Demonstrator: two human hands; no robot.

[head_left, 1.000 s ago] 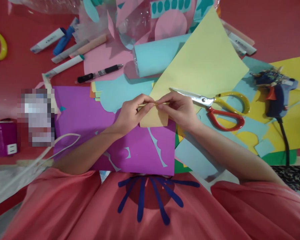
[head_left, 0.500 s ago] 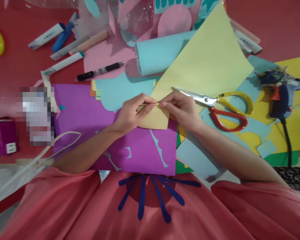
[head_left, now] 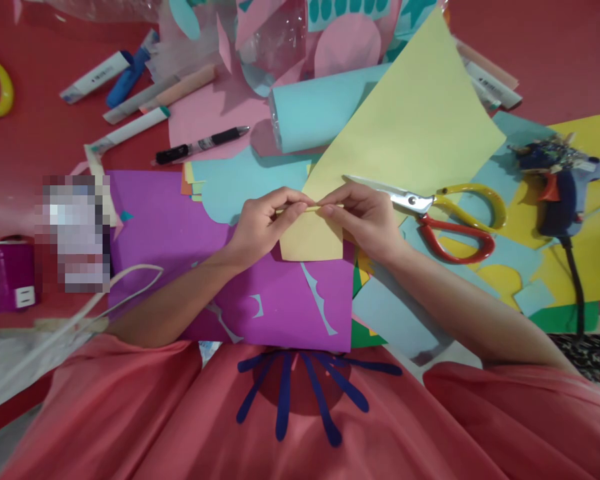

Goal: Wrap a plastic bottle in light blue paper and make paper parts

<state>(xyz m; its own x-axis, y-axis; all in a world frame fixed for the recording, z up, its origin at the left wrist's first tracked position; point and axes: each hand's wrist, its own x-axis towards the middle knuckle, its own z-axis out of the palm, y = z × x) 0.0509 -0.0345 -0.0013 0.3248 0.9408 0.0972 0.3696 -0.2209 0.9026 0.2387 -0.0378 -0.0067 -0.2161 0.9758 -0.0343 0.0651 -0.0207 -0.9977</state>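
Observation:
A small piece of pale yellow paper (head_left: 311, 239) hangs between my two hands, its top edge folded or rolled over into a narrow strip. My left hand (head_left: 265, 223) pinches that edge between thumb and fingers on the left. On the right, my right hand (head_left: 365, 217) pinches the same edge, its fingertips close to those of the left. Beneath the hands lies a purple sheet (head_left: 155, 233) with light blue paper scraps on it. Scissors (head_left: 420, 203) with one yellow and one red handle rest just right of my right hand, on a large pale yellow sheet (head_left: 410, 120).
A glue gun (head_left: 563, 187) lies at the right on yellow and blue paper. Behind my hands are a light blue paper-wrapped cylinder (head_left: 325, 107), a black pen (head_left: 203, 145) and several markers (head_left: 97, 77). At the left are a blurred-out object (head_left: 77, 230) and a purple pack (head_left: 7, 277).
The small yellow paper has shifted slightly right and squared up between my hands, showing more of its front. Both hands keep their pinch on its top edge.

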